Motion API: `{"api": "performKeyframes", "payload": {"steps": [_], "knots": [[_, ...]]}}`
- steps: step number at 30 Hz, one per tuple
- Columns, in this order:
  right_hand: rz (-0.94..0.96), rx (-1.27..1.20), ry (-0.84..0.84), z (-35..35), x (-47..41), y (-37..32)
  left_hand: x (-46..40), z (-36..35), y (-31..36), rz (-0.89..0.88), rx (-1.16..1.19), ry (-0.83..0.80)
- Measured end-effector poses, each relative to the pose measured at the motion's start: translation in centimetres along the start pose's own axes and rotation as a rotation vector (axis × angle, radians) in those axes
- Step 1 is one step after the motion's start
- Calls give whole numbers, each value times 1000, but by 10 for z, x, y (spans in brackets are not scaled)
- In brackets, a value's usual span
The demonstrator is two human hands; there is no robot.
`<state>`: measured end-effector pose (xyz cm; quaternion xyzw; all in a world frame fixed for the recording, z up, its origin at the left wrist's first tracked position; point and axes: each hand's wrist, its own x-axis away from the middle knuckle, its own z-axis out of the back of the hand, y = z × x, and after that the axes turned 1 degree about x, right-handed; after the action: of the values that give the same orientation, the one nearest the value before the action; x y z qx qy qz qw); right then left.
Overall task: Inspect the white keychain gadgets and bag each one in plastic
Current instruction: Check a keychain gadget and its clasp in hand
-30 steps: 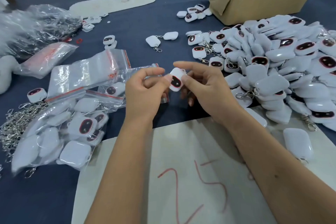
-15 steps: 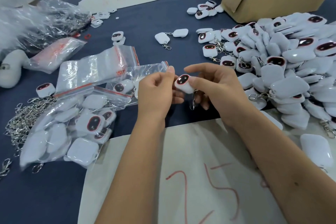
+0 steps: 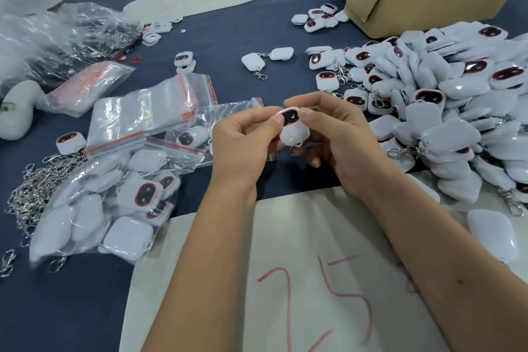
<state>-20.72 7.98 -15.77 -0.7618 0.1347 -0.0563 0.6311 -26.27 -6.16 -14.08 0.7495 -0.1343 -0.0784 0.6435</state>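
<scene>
Both hands meet over the middle of the dark blue surface (image 3: 85, 308), pinching one white gadget (image 3: 293, 130) between them. The left hand (image 3: 243, 146) grips its 9 o'clock edge with thumb and fingers curled; the right hand (image 3: 340, 140) clamps the 3 o'clock edge, thumb on the front face. The gadget's long axis runs roughly 12 to 6, with the dark, red-rimmed oval window at the top facing the camera and a small metal clasp hanging at the bottom. Its shell looks smooth, glossy and rounded, likely hard plastic.

The step in hand appears to be inspection. The bagging move turns on the open clear bag (image 3: 228, 111), thin and crinkly with a red zip strip, lying at about 10 o'clock, just behind the left hand, which is nearer to it. The loose pile of gadgets (image 3: 457, 100) lies at 2 o'clock.
</scene>
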Motion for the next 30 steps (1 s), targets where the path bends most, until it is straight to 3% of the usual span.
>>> {"api": "performKeyframes", "payload": {"steps": [8, 17, 30], "knots": [[28, 137, 75, -3, 0, 3, -4, 0, -4, -243, -305, 36], [67, 140, 215, -3, -2, 2, -5, 1, -8, -126, -312, -79], [119, 226, 131, -4, 1, 4, -5, 5, -10, -110, -258, -104]]}}
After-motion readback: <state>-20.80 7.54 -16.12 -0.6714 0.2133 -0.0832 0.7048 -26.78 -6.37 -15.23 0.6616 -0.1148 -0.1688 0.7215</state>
